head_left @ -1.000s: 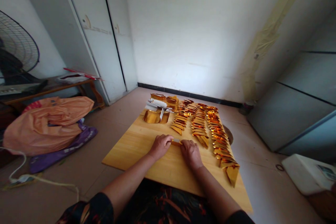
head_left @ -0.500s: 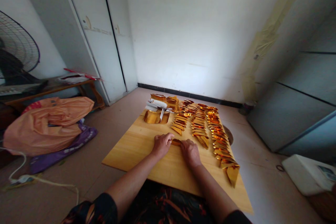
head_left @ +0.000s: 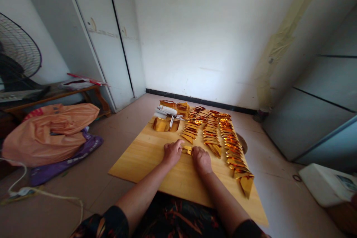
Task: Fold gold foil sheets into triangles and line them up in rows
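Note:
A small piece of gold foil paper (head_left: 187,150) is stretched between my two hands, just above the wooden board (head_left: 145,156). My left hand (head_left: 172,153) pinches its left end, and my right hand (head_left: 202,160) grips the right end with curled fingers. The middle of the paper shows creased and shiny; its ends are hidden under the fingers. Beyond my hands, folded gold paper pieces (head_left: 212,134) overlap in long rows, with another row (head_left: 232,145) along the board's right side.
Curved gold sheets (head_left: 161,124) and white paper strips (head_left: 167,110) lie at the board's far left. An orange bag (head_left: 50,130) and purple bag (head_left: 67,161) sit on the floor left, near a fan (head_left: 19,48). A white box (head_left: 326,184) stands at right.
The gold foil paper between my hands has turned from a dark narrow strip to a brighter, creased face. Both hands stay nearly in place, fingers shifting slightly.

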`<action>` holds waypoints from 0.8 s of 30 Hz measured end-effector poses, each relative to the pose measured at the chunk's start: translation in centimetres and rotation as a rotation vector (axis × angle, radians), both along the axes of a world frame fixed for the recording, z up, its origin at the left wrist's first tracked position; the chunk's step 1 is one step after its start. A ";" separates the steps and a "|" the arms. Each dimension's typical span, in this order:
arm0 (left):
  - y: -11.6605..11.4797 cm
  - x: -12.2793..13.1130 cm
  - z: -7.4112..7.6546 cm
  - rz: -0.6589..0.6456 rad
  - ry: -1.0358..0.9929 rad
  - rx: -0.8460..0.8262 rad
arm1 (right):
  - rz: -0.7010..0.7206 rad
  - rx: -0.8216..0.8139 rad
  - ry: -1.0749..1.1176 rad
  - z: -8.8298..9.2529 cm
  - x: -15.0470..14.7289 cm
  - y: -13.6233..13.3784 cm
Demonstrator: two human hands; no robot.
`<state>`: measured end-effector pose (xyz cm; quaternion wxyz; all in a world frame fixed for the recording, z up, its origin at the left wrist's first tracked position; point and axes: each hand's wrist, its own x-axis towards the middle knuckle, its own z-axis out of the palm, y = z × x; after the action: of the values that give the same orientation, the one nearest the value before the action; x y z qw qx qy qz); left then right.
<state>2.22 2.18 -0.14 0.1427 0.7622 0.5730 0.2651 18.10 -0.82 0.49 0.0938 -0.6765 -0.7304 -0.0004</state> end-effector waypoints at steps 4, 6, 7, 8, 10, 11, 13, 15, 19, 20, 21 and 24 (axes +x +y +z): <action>-0.1 0.0 0.2 0.008 -0.011 -0.010 | 0.017 0.013 -0.022 -0.1 0.1 -0.1; -0.2 -0.1 0.3 0.008 -0.015 -0.021 | 0.017 0.022 -0.027 -0.2 0.0 -0.1; -0.3 -0.1 0.3 0.006 -0.014 -0.022 | 0.016 0.027 -0.027 -0.3 0.0 -0.1; -0.3 -0.1 0.4 0.002 -0.011 -0.019 | 0.012 0.032 -0.026 -0.4 0.0 -0.2; -0.3 -0.1 0.4 0.001 -0.005 -0.009 | 0.008 0.044 -0.021 -0.5 -0.1 -0.2; -0.4 -0.1 0.4 0.003 -0.002 -0.009 | 0.007 0.048 -0.019 -0.5 -0.1 -0.3; -0.4 -0.1 0.5 0.015 0.004 -0.022 | 0.002 0.048 -0.017 -0.6 -0.1 -0.3; -0.4 0.0 0.7 0.035 0.017 -0.046 | -0.002 0.038 -0.014 -0.5 -0.2 -0.4; -0.6 0.5 1.2 0.097 0.030 -0.082 | -0.004 0.027 -0.001 -0.2 -0.4 -0.5; -0.7 0.6 1.3 0.111 0.028 -0.083 | -0.007 0.026 0.001 -0.2 -0.4 -0.5; -0.7 0.8 1.4 0.123 0.027 -0.083 | -0.013 0.026 0.003 -0.1 -0.5 -0.5; -0.8 1.1 1.5 0.147 0.026 -0.092 | -0.031 0.027 0.013 -0.1 -0.6 -0.5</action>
<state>3.31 1.35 1.37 0.1500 0.7142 0.6408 0.2383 17.47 -1.33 0.42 0.1076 -0.6866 -0.7190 -0.0077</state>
